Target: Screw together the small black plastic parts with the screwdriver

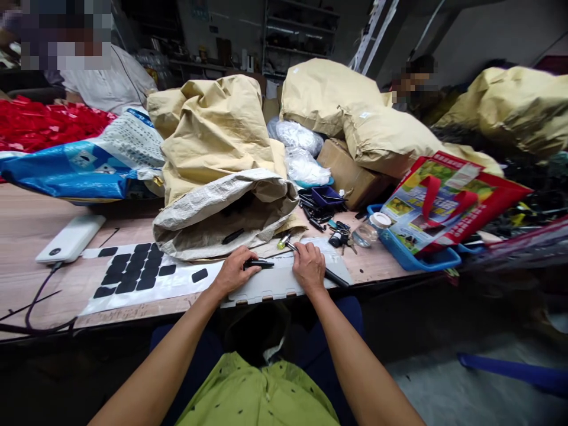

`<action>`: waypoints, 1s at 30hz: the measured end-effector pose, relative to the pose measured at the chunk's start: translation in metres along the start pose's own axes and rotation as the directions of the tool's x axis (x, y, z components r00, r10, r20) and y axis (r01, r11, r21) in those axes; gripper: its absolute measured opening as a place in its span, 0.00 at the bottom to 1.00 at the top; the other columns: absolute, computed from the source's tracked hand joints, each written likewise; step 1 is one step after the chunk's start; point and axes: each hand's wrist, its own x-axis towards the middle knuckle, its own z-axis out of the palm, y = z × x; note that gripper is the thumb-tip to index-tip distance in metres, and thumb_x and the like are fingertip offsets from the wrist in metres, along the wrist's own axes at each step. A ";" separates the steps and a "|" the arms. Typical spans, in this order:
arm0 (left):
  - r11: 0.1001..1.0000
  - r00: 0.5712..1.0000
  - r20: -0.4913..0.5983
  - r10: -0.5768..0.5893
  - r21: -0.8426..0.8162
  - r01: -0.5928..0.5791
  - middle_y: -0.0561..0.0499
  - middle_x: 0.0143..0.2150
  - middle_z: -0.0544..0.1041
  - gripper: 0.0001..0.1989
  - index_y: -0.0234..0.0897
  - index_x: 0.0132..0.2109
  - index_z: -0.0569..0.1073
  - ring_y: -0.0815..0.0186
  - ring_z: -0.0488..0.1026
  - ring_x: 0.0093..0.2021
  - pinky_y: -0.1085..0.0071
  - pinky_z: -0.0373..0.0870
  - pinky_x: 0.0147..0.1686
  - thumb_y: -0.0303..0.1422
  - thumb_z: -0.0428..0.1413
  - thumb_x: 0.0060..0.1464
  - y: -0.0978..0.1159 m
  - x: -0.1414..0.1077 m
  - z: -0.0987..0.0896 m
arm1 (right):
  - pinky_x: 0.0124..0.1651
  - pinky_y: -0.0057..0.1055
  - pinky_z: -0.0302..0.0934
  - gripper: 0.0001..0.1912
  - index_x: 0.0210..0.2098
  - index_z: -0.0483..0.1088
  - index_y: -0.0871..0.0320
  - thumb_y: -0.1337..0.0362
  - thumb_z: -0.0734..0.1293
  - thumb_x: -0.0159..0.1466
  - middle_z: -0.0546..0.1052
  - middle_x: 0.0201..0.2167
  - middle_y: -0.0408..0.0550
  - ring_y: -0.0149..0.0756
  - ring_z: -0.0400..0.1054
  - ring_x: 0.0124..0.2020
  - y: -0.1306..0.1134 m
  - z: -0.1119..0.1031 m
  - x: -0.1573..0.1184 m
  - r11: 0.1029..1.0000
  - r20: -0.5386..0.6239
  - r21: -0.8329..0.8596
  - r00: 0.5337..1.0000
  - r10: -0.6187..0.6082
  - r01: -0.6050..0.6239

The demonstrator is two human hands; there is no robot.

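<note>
At the bottom, a green garment (257, 390) with dark specks, above dark blue trousers (350, 310). Beyond, along the front edge of the table (26, 236), a flat grey board (260, 289) beneath both hands. Over its left part, the left hand (235, 269), nearly closed, with a slim black piece (262, 264) pinched between thumb and fingers, free end pointing toward the right hand. Across a small gap, the right hand (309, 263), curled round the shaft of a hammer-like tool (336, 277): metal head ahead and left of the knuckles, black handle slanting out to the right. Left of the left hand, a white sheet (177, 290) with black patches (128, 269); farther left, a white power bank (71, 238), cable plugged in. Straight ahead, an open-mouthed sack (186, 231); to the right, a red shopping bag (448, 204) over a blue basket (399, 251). Farther back, bulging tan sacks (328, 89), a cardboard box (350, 174) and, beyond, dim shelves (302, 32).
</note>
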 end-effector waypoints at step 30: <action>0.996 0.996 -0.043 -0.077 -0.044 0.075 0.53 0.32 0.69 0.08 0.36 0.32 0.74 0.64 0.68 0.35 0.69 0.62 0.36 0.30 0.66 0.51 -0.001 0.003 0.002 | 0.46 0.27 0.62 0.19 0.57 0.74 0.49 0.67 0.59 0.72 0.77 0.40 0.47 0.36 0.71 0.43 -0.075 -0.047 -0.046 0.943 0.083 0.316 0.987 -0.137 0.104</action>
